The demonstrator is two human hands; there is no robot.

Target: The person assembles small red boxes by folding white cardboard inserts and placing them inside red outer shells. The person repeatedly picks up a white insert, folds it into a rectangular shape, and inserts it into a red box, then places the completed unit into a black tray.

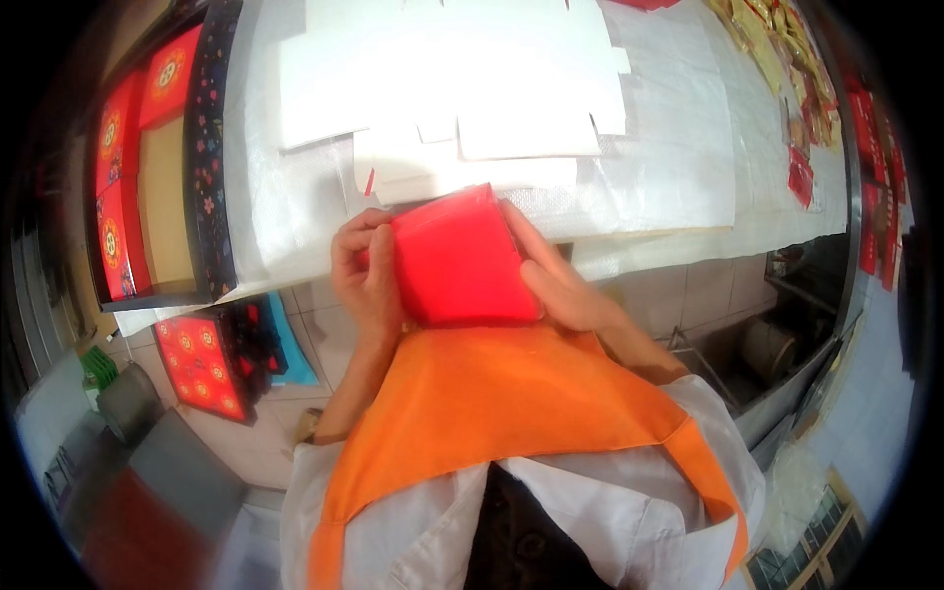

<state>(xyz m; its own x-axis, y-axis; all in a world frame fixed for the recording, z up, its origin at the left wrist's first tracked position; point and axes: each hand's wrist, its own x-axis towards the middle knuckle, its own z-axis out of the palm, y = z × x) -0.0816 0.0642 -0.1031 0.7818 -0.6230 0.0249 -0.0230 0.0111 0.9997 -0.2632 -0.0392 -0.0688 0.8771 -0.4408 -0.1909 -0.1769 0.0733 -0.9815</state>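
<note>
A red box (457,258) is held up against the front of my orange apron, just off the table's near edge. My left hand (366,265) grips its left side, thumb on the near face and fingers bent behind. On the other side, my right hand (560,280) is wrapped along the right edge, fingers reaching up beside it. The box is tilted a little, and its underside is hidden. Beyond it, flat white cardboard sheets (442,79) lie stacked and overlapping on the table.
At the left stands a dark floral-sided tray (211,177) holding several red boxes (123,187). Lower left is another set of red boxes (205,362). Small packets (787,59) lie at the far right of the sheet-covered table (678,187). A rack (762,344) stands below right.
</note>
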